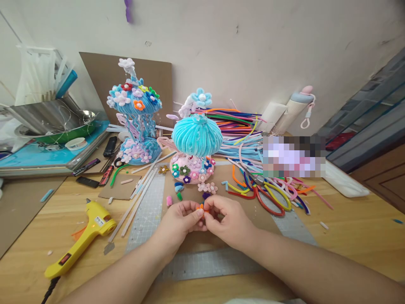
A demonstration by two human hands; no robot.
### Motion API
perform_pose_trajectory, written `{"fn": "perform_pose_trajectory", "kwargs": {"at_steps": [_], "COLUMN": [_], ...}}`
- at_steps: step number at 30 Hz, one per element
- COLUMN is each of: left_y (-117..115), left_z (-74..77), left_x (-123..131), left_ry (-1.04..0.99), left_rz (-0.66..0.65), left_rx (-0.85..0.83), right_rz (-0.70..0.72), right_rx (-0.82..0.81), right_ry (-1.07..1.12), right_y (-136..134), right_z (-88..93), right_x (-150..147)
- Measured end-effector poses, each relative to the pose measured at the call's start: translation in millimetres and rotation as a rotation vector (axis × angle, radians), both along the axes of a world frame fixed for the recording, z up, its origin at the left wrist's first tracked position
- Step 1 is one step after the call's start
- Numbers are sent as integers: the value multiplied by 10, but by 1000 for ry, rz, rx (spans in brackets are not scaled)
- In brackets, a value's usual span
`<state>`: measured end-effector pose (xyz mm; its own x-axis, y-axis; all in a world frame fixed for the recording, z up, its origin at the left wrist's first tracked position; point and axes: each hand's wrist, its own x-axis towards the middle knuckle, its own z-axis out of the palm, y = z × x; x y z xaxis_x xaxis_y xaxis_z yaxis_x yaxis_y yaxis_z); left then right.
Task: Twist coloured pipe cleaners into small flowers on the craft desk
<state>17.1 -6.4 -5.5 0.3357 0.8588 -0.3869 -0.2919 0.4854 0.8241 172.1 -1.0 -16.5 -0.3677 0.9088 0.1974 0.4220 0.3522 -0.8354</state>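
Observation:
A small orange pipe-cleaner piece (pixel 201 207) is pinched between my two hands, low over a brown cardboard sheet. My left hand (pixel 182 217) grips it with thumb and forefinger, and my right hand (pixel 229 217) closes on its other side. Fingers cover much of the piece, so its full shape is hidden. Just beyond them stands a turquoise pipe-cleaner jellyfish (pixel 196 135) on a round pink base (pixel 207 179) dotted with small flowers. Loose bits lie close by: a pink coil (pixel 169 201), a blue coil (pixel 179 187) and pale pink flowers (pixel 207 187).
A yellow glue gun (pixel 84 236) lies at left beside clear glue sticks (pixel 139 200). Scissors (pixel 268 198) rest among coloured pipe cleaners at right. Behind stand a flower-covered blue jellyfish (pixel 136 101), more pipe cleaners (pixel 240 145) and a bottle (pixel 292 112). A metal pot (pixel 53 118) is far left.

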Motion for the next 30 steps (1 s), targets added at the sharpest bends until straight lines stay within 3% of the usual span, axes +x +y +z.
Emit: {"fn": "perform_pose_trajectory", "kwargs": {"at_steps": [3,7,10,15,20,23,27,30], "left_y": [17,18,14,17,18,18,19,24], "left_z": [62,133,148,147,125,98,62,50], "left_x": [-73,-143,-143,-122,-127,-124,-119,-120], "left_ry": [56,111,74,-9,17,14,49,51], "left_rz": [-135,-316,-288,-224,-249,-240,-188,-183], "left_rx": [2,19,27,3,5,19,44,71], "right_rz": [269,351,382,288,428,429,399,324], "right_rx": [-47,-4,82,275,334,374,358,214], "right_ry": [-8,-35,-71,-88,-112,-135,-96,-21], "right_y": [61,117,119,101,109,115,105,92], "right_z": [136,254,248,194,207,201,176,160], "right_x": [106,217,235,221,224,221,210,194]}}
